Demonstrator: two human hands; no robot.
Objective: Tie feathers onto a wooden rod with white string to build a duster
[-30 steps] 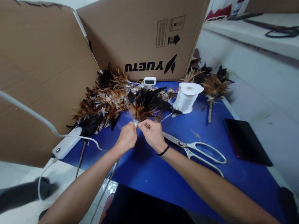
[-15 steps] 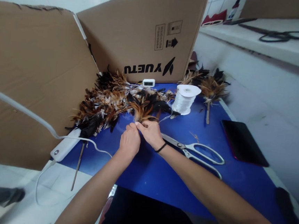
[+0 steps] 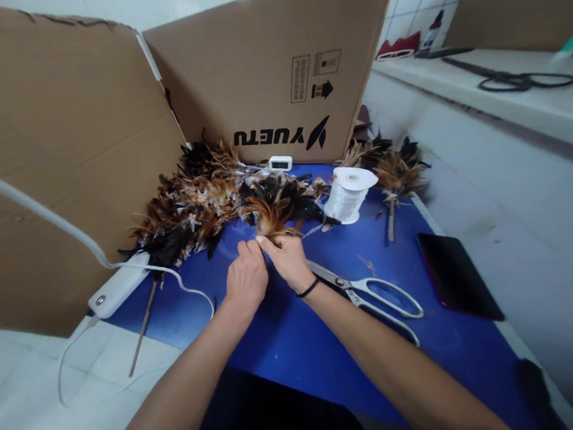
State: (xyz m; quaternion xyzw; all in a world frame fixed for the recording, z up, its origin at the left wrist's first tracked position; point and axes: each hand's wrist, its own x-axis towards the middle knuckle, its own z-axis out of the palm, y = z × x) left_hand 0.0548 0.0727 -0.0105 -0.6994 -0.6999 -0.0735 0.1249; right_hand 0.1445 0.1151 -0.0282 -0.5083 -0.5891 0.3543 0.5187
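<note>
A small bunch of brown and black feathers [image 3: 269, 217] is pinched at its base by both hands over the blue table [image 3: 306, 330]. My left hand [image 3: 247, 275] is closed under the bunch. My right hand [image 3: 287, 258], with a black band on the wrist, is closed on the same base from the right. A thin white thread runs from the bunch to the white thread spool [image 3: 348, 195]. A heap of feathers [image 3: 192, 203] lies just behind the hands.
White-handled scissors [image 3: 374, 296] lie right of my right hand. A dark phone [image 3: 454, 275] lies further right. A feather duster on a stick [image 3: 395, 177] lies by the spool. Cardboard box walls [image 3: 259, 72] stand behind and left. A white power bank [image 3: 118, 284] with cable sits at the table's left edge.
Both hands have lowered the feather bunch slightly toward the table and closed in on its base. The view has shifted a little to the right.
</note>
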